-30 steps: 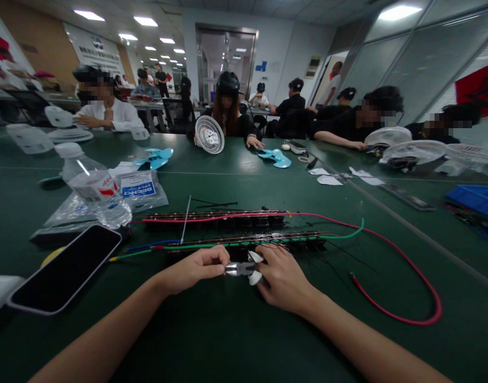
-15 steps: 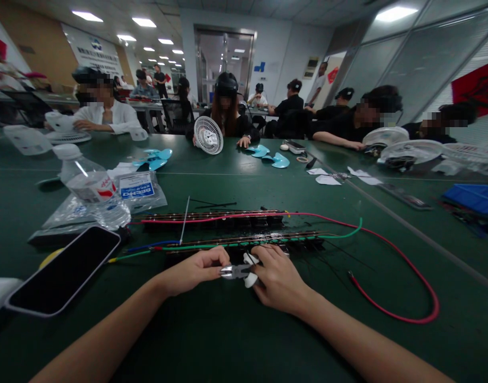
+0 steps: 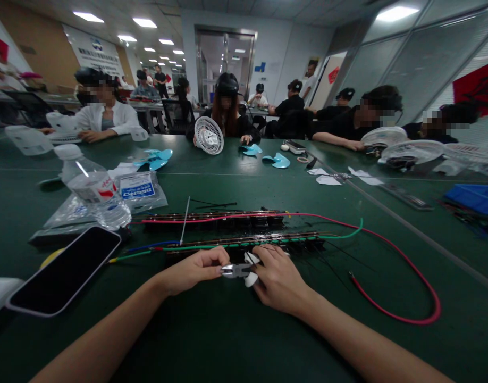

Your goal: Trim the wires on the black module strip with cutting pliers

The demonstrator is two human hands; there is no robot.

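My right hand (image 3: 278, 276) is wrapped round the white handles of a pair of wire cutters (image 3: 236, 271), whose metal jaws point left. Thumb and fingers of my left hand (image 3: 196, 271) are pinched together at the jaw tips; what they hold, if anything, is too small to name. Just beyond both hands lies a dark strip (image 3: 303, 244) with a green wire (image 3: 204, 246) along it. Behind it is a second strip (image 3: 252, 218) with a red wire (image 3: 387, 242) that loops to the right. A pale cable tie (image 3: 185, 221) sticks up from the near strip.
A phone (image 3: 68, 274) lies at my left, with a water bottle (image 3: 94, 191) and a plastic bag (image 3: 148, 191) behind it. Black cable ties (image 3: 214, 204) lie past the strips. Across the table (image 3: 236, 340), people handle white fan parts (image 3: 209, 135) near blue fan blades (image 3: 276, 160).
My hands and the cutters stay almost still. Across the table, a person's hand has moved a blue fan blade slightly left, and the person at left has shifted their hands.
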